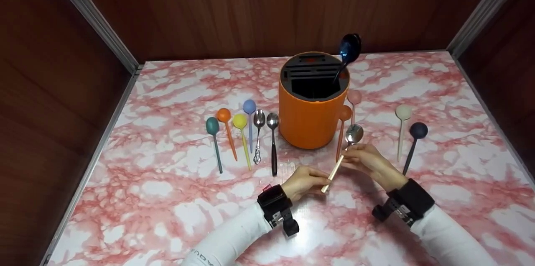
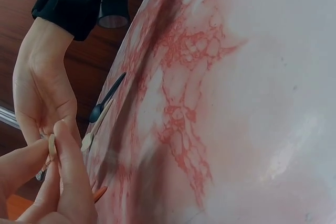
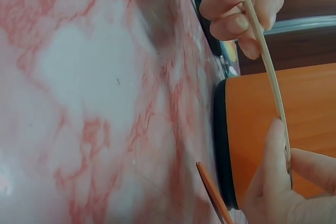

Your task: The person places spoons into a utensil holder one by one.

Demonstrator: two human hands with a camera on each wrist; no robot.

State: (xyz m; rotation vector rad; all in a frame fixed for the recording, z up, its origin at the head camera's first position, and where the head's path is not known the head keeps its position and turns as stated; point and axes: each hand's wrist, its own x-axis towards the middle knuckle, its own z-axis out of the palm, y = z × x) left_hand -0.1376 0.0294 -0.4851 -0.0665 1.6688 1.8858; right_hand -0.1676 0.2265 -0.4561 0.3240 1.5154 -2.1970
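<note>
The left hand [image 1: 305, 181] pinches the near end of a pale-handled spoon [image 1: 335, 170] between thumb and fingers. The right hand [image 1: 371, 162] pinches the same handle close to the bowl, which projects beyond the fingertips. The spoon slants far-right above the worktop [image 1: 159, 220]. Open surface extends left of the spoon row [image 1: 240, 121]. The orange holder [image 1: 309, 119] stands beyond the hands; the rear edge meets a wooden panel [image 1: 250, 11].

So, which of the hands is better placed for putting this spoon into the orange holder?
Probably the right hand: it holds the spoon close to the bowl, so the handle could enter the orange holder first. The left hand holds the handle's end.
</note>
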